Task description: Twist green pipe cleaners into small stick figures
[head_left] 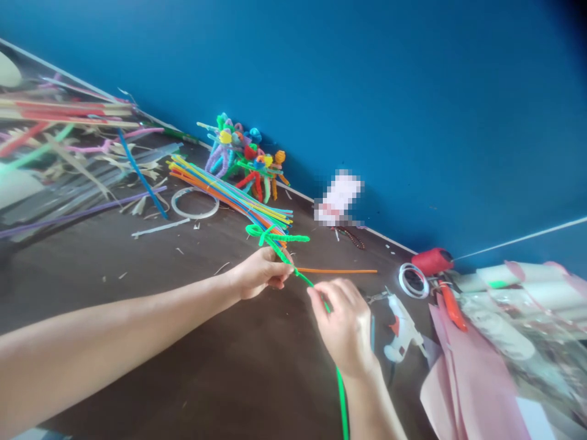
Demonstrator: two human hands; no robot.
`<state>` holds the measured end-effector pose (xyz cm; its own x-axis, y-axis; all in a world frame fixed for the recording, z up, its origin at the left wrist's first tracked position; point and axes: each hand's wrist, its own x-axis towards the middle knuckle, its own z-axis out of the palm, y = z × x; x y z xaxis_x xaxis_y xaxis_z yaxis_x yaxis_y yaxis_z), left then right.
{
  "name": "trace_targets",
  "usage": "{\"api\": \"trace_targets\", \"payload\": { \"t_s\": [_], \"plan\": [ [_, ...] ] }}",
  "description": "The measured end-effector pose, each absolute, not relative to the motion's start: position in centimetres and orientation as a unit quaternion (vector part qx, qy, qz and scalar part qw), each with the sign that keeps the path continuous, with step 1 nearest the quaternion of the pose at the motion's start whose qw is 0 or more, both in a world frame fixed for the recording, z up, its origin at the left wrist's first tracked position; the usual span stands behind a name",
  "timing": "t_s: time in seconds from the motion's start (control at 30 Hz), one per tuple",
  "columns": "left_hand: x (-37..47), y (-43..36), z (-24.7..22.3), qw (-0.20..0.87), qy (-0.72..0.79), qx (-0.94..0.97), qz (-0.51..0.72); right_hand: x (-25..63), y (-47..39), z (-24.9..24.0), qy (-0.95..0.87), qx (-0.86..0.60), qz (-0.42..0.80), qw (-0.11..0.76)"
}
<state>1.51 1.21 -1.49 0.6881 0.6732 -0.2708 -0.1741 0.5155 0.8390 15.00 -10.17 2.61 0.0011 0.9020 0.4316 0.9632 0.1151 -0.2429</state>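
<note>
My left hand [263, 273] pinches a green pipe cleaner figure [276, 247], whose upper end is bent into a loop with short arms sticking out. My right hand [342, 321] is closed on a long green pipe cleaner [342, 400] that runs from the figure through the fingers and hangs down past the wrist. Just behind the figure lies a bundle of coloured pipe cleaners [229, 189]. A single orange pipe cleaner [339, 271] rests on the dark table between and beyond my hands.
Small pipe cleaner figures [247, 156] cluster by the blue wall. A clear ring [195, 203] lies at left near scattered strips and sticks [68, 116]. To the right are a glue gun [402, 330], white tape rolls [413, 281], red-handled pliers [452, 305] and pink sheets [472, 373].
</note>
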Motion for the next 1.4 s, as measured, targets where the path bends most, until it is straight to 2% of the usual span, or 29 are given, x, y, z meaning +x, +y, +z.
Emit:
{"api": "trace_targets", "payload": {
  "t_s": [0.17, 0.23, 0.33, 0.47, 0.77, 1.13, 1.4],
  "plan": [
    [1.6, 1.8, -1.4, 0.782, 0.343, 0.405, 0.326, 14.2, -10.5, 2.0, -0.714, -0.676, 0.056, 0.175],
    [1.5, 1.9, -1.4, 0.781, 0.343, 0.393, 0.343, 14.2, -10.3, 1.6, -0.695, -0.694, 0.063, 0.178],
    [1.4, 1.8, -1.5, 0.803, 0.305, 0.381, 0.342, 14.6, -9.9, 1.3, -0.64, -0.715, 0.089, 0.268],
    [1.4, 0.9, -1.5, 0.822, 0.242, 0.409, 0.313, 14.6, -9.6, 1.6, -0.546, -0.711, 0.213, 0.389],
    [1.7, -0.3, -1.2, 0.742, 0.262, 0.533, 0.312, 13.5, -9.1, 0.8, -0.435, -0.697, 0.343, 0.455],
    [1.6, -0.2, -1.6, 0.645, 0.264, 0.646, 0.309, 13.4, -8.7, 0.1, -0.397, -0.695, 0.369, 0.472],
    [1.7, -0.2, -1.6, 0.653, 0.274, 0.643, 0.291, 13.6, -8.7, -0.1, -0.423, -0.681, 0.361, 0.477]
  ]
}}
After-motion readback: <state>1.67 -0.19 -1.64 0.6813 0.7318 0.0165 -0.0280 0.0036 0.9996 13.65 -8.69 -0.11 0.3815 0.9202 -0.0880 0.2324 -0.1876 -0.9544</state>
